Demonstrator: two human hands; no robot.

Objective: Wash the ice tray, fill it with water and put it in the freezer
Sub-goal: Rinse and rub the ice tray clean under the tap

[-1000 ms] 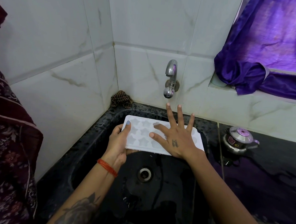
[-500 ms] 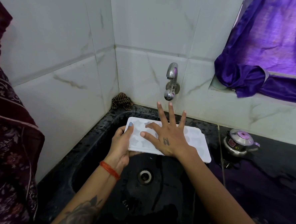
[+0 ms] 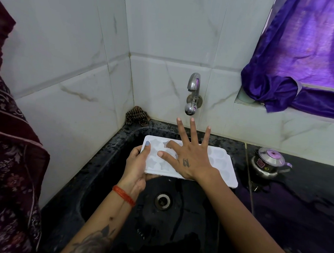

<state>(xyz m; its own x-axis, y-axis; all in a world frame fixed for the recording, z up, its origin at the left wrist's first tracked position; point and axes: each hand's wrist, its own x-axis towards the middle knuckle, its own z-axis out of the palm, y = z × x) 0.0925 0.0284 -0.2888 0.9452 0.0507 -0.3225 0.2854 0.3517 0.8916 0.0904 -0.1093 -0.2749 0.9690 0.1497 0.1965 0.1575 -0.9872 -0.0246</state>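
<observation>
— White plastic is what I see first from the head camera: the ice tray (image 3: 216, 164) is held over the black sink (image 3: 105, 161), roughly level, under the tap (image 3: 192, 94). Can you confirm the grip?

— Yes. I have the left hand (image 3: 137, 167) grasping the tray's left end, thumb on top at the rim, fingers curled underneath. A red thread band sits on that wrist.

— And the right hand (image 3: 191, 159)?

— Released, fingers straight and spread wide. Its palm lies across the middle of the tray; thumb and forefinger touch the star-shaped moulds, while the longer fingers reach past the far rim towards the tap's spout.

— Is water running?

— I cannot tell from this frame. The drain (image 3: 162, 200) lies below the tray's near edge.

— Anything else around?

— On the dark counter (image 3: 304, 203) right of the sink stands a small steel kettle (image 3: 268, 163). A brown checked cloth (image 3: 136, 115) is bunched in the wall corner behind the sink. A purple curtain (image 3: 303, 60) hangs over the ledge, upper right.
</observation>
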